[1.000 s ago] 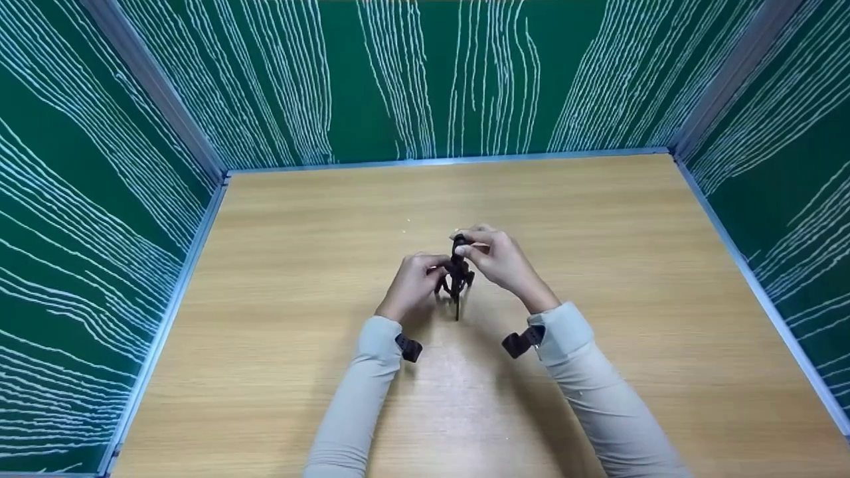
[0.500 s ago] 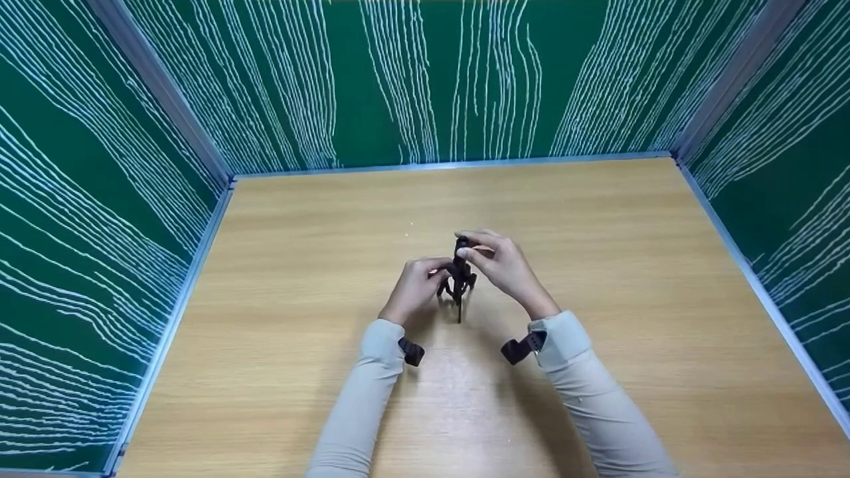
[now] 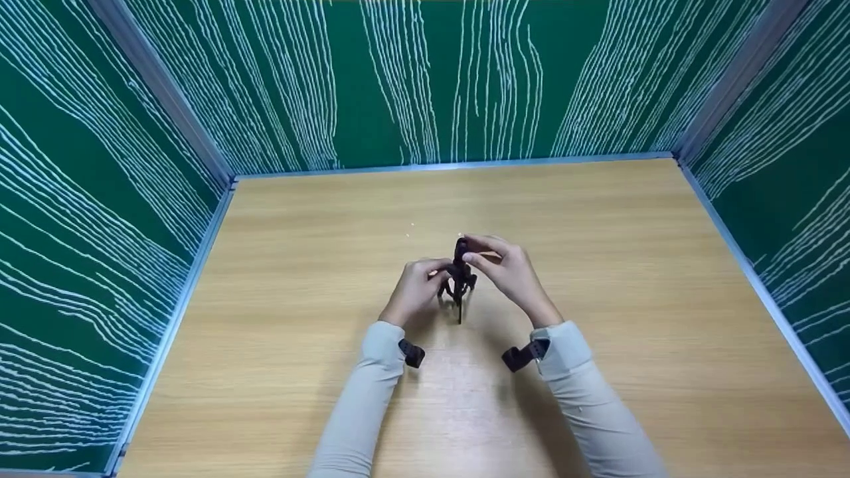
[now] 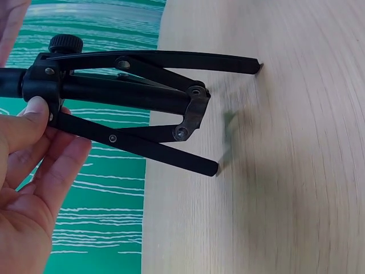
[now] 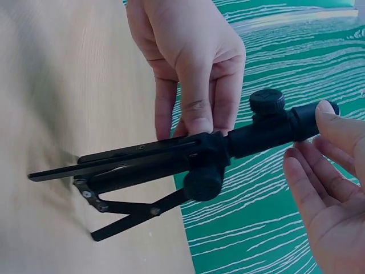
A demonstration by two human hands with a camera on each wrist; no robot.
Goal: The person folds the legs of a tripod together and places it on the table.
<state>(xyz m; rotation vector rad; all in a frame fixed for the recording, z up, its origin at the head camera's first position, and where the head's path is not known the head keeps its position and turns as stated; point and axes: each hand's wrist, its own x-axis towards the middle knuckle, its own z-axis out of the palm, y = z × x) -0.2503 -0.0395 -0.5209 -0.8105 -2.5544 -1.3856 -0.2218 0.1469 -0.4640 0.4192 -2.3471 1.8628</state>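
Note:
A small black mini tripod (image 3: 458, 279) stands upright at the middle of the table, its legs partly spread and their tips at the wood. My left hand (image 3: 415, 285) pinches the collar where the legs (image 4: 165, 157) join the center tube, thumb on the near side, beside a knurled knob (image 4: 65, 43). Higher up, my right hand (image 3: 508, 269) holds the top end of the tube (image 5: 311, 119) between thumb and fingers. Another knob (image 5: 267, 101) sticks out just below that grip. In the right wrist view, the left hand (image 5: 194, 63) reaches in from above to the collar.
The light wood table (image 3: 299, 398) is bounded by green walls (image 3: 372, 99) with white streaks on the left, back and right. A few tiny white specks (image 3: 410, 230) lie beyond the hands. Each wrist wears a small black camera (image 3: 518, 357).
My right hand has shifted slightly right and toward me, with its fingers moving down from over the tripod's top. The left hand keeps its pinch. The head view tilted a little.

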